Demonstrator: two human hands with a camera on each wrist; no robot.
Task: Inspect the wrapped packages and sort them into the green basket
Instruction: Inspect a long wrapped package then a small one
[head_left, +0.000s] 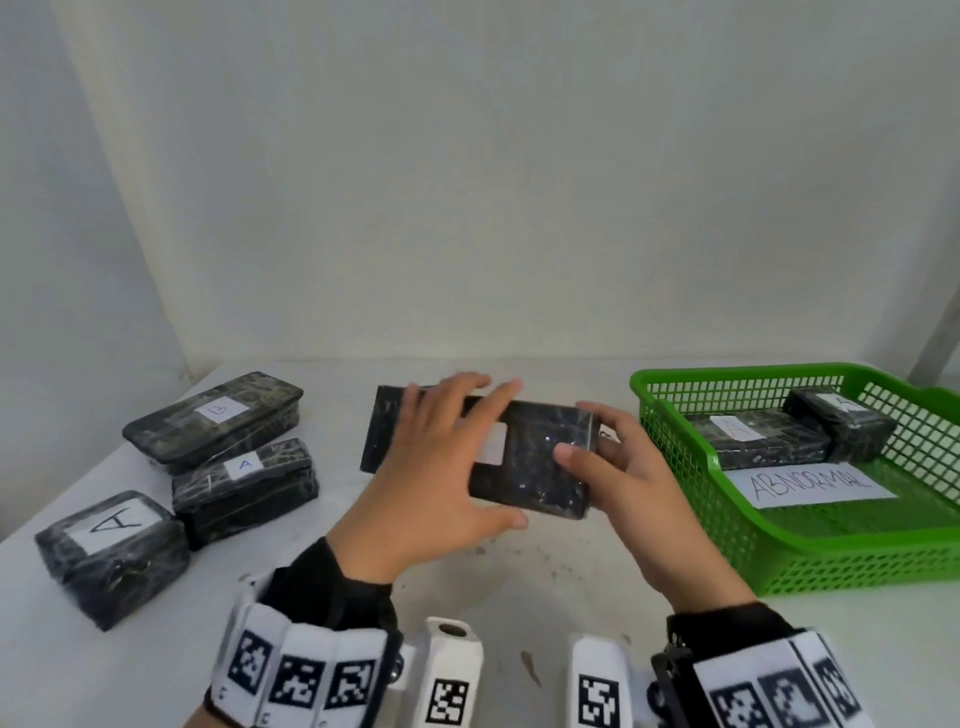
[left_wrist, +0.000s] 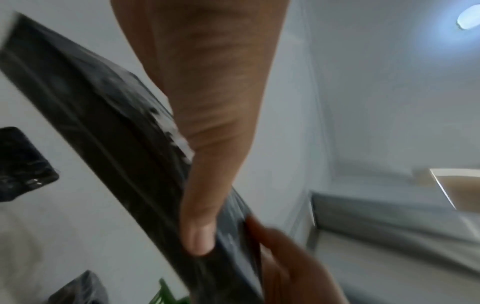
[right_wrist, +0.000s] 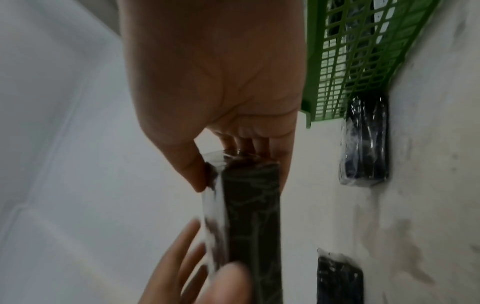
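A black film-wrapped rectangular package (head_left: 530, 457) is gripped at opposite ends by the left hand (head_left: 431, 483) and right hand (head_left: 623, 493), raised above the white table (head_left: 519, 571). Bare tabletop is left between it and the green plastic mesh basket's (head_left: 779, 571) near rim.

bare table (head_left: 545, 566) between packages (head_left: 244, 483) and green basket (head_left: 779, 566).

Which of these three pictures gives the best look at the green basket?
The head view: the whole green basket shows there, with two wrapped packages and a paper reading ABNORMAL inside. The right wrist view catches only a lattice corner; the left wrist view, a blurred green sliver.
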